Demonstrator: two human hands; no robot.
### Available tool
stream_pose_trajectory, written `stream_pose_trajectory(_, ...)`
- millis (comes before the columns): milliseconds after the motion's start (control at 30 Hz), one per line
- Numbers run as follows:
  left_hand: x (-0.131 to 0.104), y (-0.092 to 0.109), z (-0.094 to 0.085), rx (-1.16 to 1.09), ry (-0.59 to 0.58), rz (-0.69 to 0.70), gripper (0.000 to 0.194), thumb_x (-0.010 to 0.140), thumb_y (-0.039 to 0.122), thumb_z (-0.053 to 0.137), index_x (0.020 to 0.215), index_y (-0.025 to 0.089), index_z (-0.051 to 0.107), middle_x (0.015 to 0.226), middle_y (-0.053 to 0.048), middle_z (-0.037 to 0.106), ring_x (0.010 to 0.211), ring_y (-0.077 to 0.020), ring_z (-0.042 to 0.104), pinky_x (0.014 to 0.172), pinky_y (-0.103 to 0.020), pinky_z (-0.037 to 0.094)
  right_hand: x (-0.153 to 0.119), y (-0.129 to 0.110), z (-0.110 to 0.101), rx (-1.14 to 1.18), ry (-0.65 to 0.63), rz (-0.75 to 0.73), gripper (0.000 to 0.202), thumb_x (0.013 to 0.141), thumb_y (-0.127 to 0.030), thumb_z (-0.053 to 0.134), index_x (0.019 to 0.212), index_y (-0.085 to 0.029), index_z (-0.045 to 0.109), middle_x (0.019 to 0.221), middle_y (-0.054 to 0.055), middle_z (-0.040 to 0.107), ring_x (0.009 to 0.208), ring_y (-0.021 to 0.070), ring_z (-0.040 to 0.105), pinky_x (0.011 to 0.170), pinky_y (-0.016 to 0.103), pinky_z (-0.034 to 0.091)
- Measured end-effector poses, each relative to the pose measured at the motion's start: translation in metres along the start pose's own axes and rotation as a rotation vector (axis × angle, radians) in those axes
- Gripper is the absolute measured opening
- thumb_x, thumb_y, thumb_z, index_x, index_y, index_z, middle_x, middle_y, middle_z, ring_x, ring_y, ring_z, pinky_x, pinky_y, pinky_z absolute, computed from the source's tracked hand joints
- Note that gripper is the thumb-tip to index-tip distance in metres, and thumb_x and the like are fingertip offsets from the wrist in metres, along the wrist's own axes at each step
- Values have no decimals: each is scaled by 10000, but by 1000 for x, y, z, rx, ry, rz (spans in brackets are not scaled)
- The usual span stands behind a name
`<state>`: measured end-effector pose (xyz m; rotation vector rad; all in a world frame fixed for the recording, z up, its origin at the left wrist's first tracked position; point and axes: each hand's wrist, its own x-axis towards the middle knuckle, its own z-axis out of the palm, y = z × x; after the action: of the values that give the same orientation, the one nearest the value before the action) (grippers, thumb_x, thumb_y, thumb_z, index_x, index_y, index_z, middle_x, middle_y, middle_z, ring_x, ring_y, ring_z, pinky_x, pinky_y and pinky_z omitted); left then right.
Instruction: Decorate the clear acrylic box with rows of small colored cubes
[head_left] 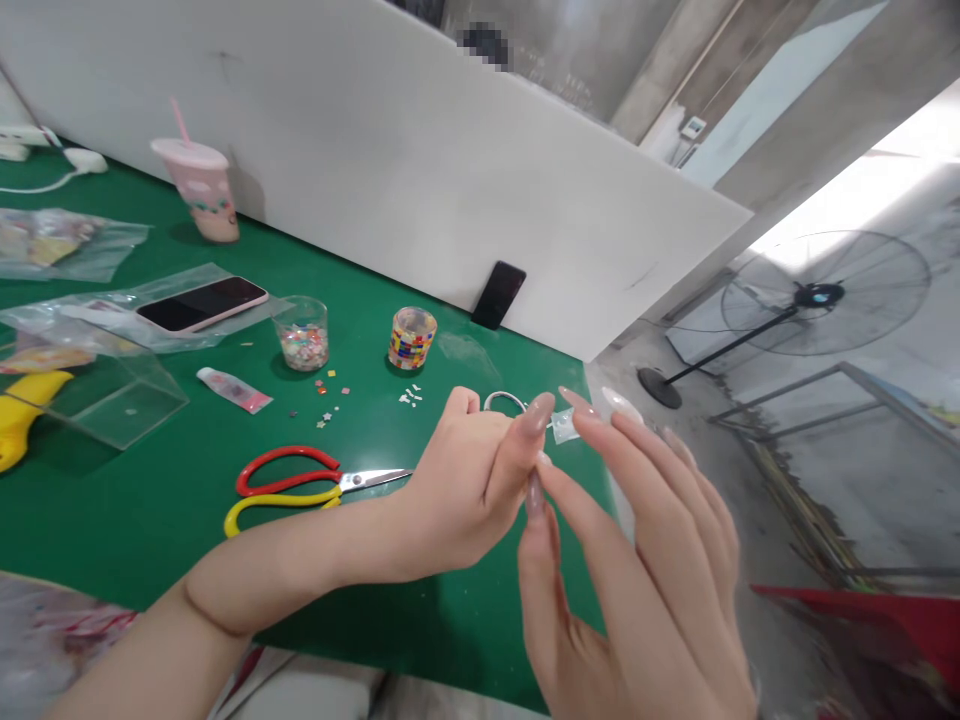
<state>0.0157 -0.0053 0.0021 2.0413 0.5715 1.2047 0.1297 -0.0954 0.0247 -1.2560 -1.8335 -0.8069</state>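
My left hand (469,480) is closed with the thumb on top; what its fingers hold is hidden. Close against it, my right hand (637,550) has thumb and index finger pinched by the left thumb, and a tiny whitish bit shows between the hands. The other right fingers are stretched out. Behind the left knuckles a thin white ring (504,398) shows in part; whether it is held I cannot tell. A small clear packet (565,426) appears between the hands. Scissors (300,475) with red and yellow handles lie left of my left hand.
On the green table (360,590) stand a cup of small beads (306,345), a patterned tape roll (412,338) and a pink drink cup (204,190). Small loose pieces (410,395), a tube (234,390) and a phone (202,304) lie about. Another phone (499,294) leans on the white partition (360,170).
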Motion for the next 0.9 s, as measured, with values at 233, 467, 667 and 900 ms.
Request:
stream_pose_trajectory(233,-2,2,1,-67,-73,-44,608,1177,411,114,655,230,370,585,58,461,568,-139,361,798,-429,365,0,5,-11,-12,-26,28,238,883,-54,725,1085,-144,815,1346,109,802,1383,263,740,1366,403,386)
stream_pose_trajectory(467,-3,9,-3,-195,-132,-138,710,1196,513,64,595,232,316,521,57,401,526,-134,310,764,-401,395,-2,-6,-14,-10,-67,218,199,1059,-130,608,1148,-249,743,1401,29,750,1421,213,682,1391,460,349)
stream_pose_trajectory(667,-2,14,-7,-306,-161,-239,735,1210,511,111,608,233,428,578,31,498,605,-142,444,670,-322,433,3,-4,-17,226,-24,347,197,1087,-165,641,1067,-294,789,1216,-34,832,1154,196,820,1257,461,538)
stream_pose_trajectory(900,-3,15,-22,-270,88,-174,650,1194,316,305,569,240,467,535,26,422,573,-147,427,571,-279,434,-1,0,-10,799,34,545,258,972,-23,741,1051,-251,833,1091,-3,875,967,164,857,870,240,716)
